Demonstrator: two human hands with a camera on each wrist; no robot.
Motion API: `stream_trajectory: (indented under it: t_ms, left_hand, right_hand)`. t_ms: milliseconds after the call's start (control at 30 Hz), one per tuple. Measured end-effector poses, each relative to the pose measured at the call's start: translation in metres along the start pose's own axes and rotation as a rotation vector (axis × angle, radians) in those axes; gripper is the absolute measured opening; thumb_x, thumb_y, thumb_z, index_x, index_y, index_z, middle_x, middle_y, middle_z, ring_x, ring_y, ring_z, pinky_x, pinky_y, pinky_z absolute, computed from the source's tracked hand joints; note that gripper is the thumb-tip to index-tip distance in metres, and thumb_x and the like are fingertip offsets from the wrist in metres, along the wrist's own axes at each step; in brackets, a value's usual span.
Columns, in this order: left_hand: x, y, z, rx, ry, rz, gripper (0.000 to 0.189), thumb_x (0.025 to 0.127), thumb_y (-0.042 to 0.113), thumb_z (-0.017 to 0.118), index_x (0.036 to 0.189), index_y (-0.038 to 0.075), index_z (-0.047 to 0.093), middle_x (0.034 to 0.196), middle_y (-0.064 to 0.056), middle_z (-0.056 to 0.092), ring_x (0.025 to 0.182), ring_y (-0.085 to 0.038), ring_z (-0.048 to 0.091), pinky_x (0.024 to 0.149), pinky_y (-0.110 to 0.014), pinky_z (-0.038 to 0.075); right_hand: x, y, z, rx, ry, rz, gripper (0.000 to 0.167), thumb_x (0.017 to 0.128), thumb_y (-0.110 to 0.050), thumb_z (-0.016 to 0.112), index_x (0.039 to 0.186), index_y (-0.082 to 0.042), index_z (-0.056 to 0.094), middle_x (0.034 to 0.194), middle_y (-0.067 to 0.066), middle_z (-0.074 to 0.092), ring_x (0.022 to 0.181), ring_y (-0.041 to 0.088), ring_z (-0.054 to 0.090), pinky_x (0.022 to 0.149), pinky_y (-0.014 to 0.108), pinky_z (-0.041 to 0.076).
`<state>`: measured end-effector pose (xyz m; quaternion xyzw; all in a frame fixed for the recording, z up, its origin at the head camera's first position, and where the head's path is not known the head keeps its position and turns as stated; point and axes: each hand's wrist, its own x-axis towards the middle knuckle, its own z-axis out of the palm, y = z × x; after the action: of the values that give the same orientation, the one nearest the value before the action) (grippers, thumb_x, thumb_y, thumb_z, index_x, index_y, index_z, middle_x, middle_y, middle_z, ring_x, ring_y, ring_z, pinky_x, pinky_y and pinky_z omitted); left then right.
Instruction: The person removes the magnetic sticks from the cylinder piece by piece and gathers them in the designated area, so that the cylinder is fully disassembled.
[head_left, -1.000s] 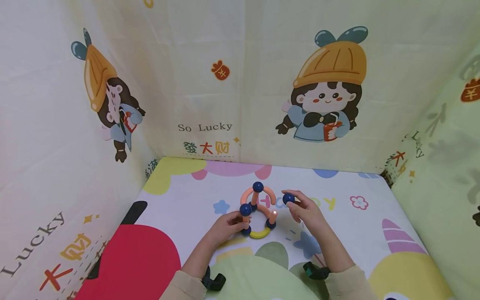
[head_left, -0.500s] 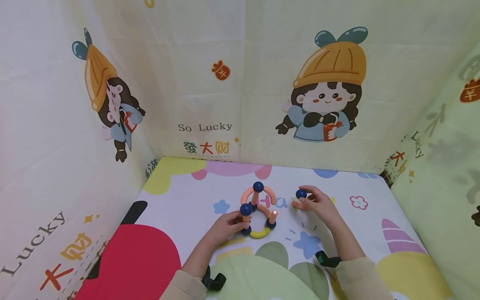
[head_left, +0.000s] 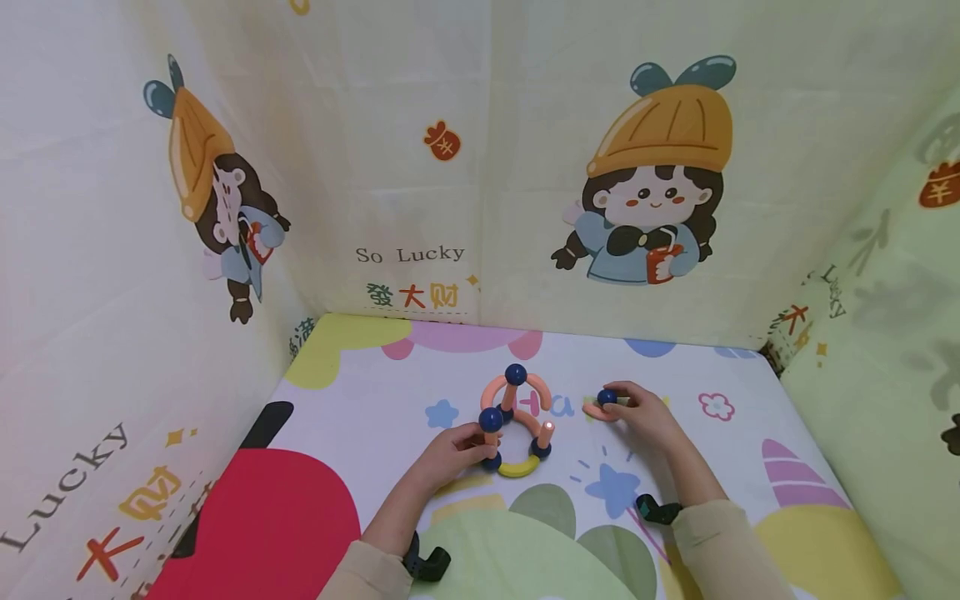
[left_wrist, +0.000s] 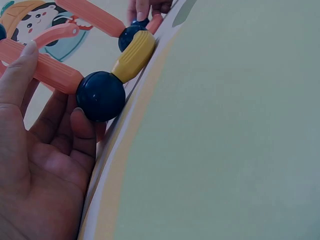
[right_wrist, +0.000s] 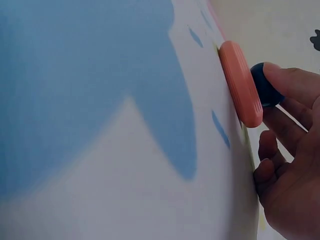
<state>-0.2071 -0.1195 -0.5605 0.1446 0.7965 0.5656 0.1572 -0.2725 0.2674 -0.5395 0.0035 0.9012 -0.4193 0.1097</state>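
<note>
**Ball and stick set down beside the frame**

A dark blue plastic ball [head_left: 607, 397] sits against a short salmon-pink ribbed stick [head_left: 597, 410] lying on the cartoon-printed play mat [head_left: 315, 500], just right of the frame. The right hand [head_left: 643, 417] pinches the ball, fingertips curled on it. The left hand [head_left: 450, 454] grips the near-left upright of the ball-and-stick frame of pink rods, blue balls and one yellow curved piece [head_left: 516, 421], fingers wrapped round a rod above a corner ball. Printed fabric walls [head_left: 420, 167] enclose the mat.
</note>
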Motion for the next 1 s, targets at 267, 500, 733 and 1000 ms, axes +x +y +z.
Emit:
stream_trajectory:
  t_ms: [267,500,733,1000]
  left_hand:
    - [0.000,0.000,0.001,0.001,0.010,-0.002,0.032,0.090,0.049,0.069,0.114,0.029,0.070,0.109,0.006,0.071,0.098,-0.015,0.064,0.085,-0.029,0.052]
    - [0.000,0.000,0.001,0.003,0.007,0.002,0.031,0.091,0.048,0.068,0.114,0.028,0.070,0.109,0.005,0.071,0.098,-0.015,0.064,0.085,-0.030,0.052]
    - [0.002,-0.001,0.001,-0.010,0.000,-0.008,0.031,0.090,0.049,0.068,0.113,0.028,0.070,0.113,0.005,0.071,0.100,-0.016,0.064,0.085,-0.031,0.052]
    - [0.001,-0.003,0.001,-0.007,-0.005,0.021,0.029,0.091,0.047,0.068,0.112,0.028,0.070,0.112,0.005,0.071,0.100,-0.015,0.065,0.085,-0.028,0.052]
  right_hand:
    - [0.000,-0.002,0.004,-0.003,-0.016,0.040,0.051,0.093,-0.043,0.065,0.139,-0.024,0.054,0.141,0.014,0.051,0.117,0.034,0.047,0.097,0.051,0.043]
    - [-0.001,-0.003,0.004,-0.026,-0.023,0.034,0.049,0.095,-0.039,0.063,0.141,-0.023,0.053,0.144,0.016,0.050,0.120,0.036,0.048,0.098,0.054,0.043]
    - [-0.009,-0.014,0.001,-0.045,-0.023,0.045,0.055,0.096,-0.042,0.061,0.145,-0.022,0.048,0.150,0.019,0.042,0.123,0.038,0.047,0.099,0.057,0.044]
    - [-0.026,-0.034,0.000,-0.071,0.055,-0.062,0.048,0.098,-0.041,0.059,0.141,-0.022,0.053,0.118,0.013,0.057,0.095,0.026,0.051,0.071,0.032,0.043]
